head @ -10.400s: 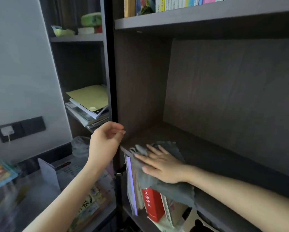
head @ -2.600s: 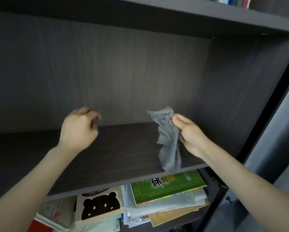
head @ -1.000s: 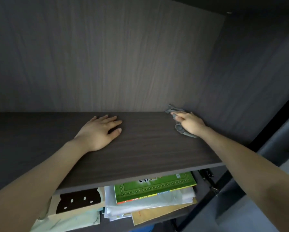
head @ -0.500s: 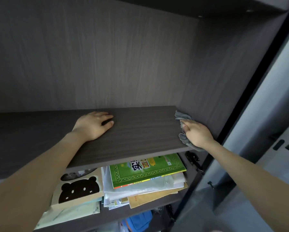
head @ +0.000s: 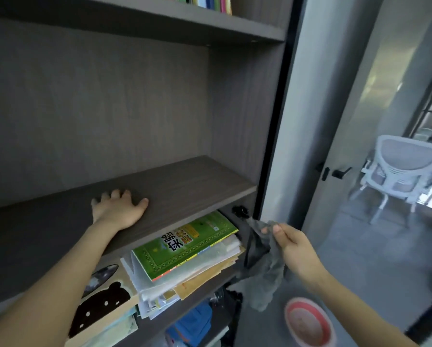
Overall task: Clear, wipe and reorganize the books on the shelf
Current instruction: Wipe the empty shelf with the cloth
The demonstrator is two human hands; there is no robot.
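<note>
The dark wooden shelf [head: 184, 186] in front of me holds no books. My left hand [head: 119, 209] rests flat on its board with fingers spread. My right hand [head: 292, 246] is off the shelf, to the right of its front corner, pinching a grey cloth [head: 262, 261] that hangs limp below the fingers. On the shelf below lies a stack of papers topped by a green book [head: 184, 244], with a beige book bearing a black bear shape [head: 102, 306] to its left.
Colourful book spines [head: 204, 1] stand on the shelf above. A pink basin [head: 307, 321] sits on the floor at lower right. A blue bag [head: 192, 324] is on the lowest shelf. Beyond a glass door [head: 335, 171] stands a white chair [head: 405, 171].
My right hand has lifted the cloth off the shelf's right end and pulled it out and down past the front edge. The left hand stays flat on the board. The view swung right.
</note>
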